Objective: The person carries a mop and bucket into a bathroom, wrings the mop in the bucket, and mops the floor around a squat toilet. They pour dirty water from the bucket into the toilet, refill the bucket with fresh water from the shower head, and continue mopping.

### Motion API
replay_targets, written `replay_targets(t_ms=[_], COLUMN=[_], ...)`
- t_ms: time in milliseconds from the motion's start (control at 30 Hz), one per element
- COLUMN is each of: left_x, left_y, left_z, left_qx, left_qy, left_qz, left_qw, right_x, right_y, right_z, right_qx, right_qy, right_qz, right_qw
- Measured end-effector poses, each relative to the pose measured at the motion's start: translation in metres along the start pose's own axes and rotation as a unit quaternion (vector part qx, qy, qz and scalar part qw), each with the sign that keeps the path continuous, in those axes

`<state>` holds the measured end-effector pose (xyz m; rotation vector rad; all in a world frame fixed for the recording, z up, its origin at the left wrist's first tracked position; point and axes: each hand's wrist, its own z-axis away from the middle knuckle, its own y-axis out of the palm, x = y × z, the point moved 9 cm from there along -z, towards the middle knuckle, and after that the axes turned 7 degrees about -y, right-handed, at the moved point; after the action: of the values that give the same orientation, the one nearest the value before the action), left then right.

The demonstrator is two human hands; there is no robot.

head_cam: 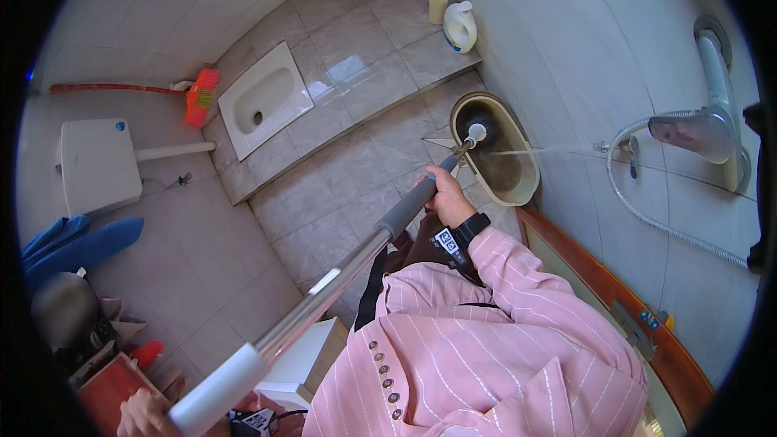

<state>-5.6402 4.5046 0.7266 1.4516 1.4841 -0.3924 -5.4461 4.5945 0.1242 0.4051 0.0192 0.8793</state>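
Observation:
A long steel mop handle (328, 285) slants across the view from lower left to upper right. My right hand (446, 197) grips it by its grey sleeve. At the bottom left, my left hand (145, 416) is closed around the white end, partly hidden by the handle. The lower end reaches into a beige oval mop bucket (528, 185), where a white round fitting (476, 132) shows over dark water. The mop head is hidden. A thin stream of water runs into the bucket from a small wall tap (631, 149) at the right.
A raised tiled step (370, 85) holds a squat toilet (264, 103) and two bottles, a pump bottle (438, 5) and a white jug (460, 27). An orange broom (202, 97) leans left near the cistern (100, 164). A wooden door edge (613, 291) is at right, below a shower hose (649, 224).

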Motion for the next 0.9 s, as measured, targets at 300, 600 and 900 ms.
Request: replay_targets(t_ms=[300, 600, 900], left_x=[0.042, -0.008, 0.003], left_y=[0.000, -0.044, -0.075], left_z=[0.037, 0.021, -0.020], left_qx=[-0.027, -0.028, 0.122], left_qy=[-0.034, 0.014, -0.033], left_qz=[-0.064, 0.007, -0.014], left_qw=[0.997, 0.999, 0.992], right_x=[0.039, -0.006, -0.023], right_y=[-0.009, -0.023, -0.001], right_z=[-0.032, -0.003, -0.007], right_qx=[0.074, -0.002, 0.018], right_qy=[-0.116, -0.030, -0.035], right_qz=[0.108, 0.083, 0.023], right_qw=[0.985, 0.996, 0.999])
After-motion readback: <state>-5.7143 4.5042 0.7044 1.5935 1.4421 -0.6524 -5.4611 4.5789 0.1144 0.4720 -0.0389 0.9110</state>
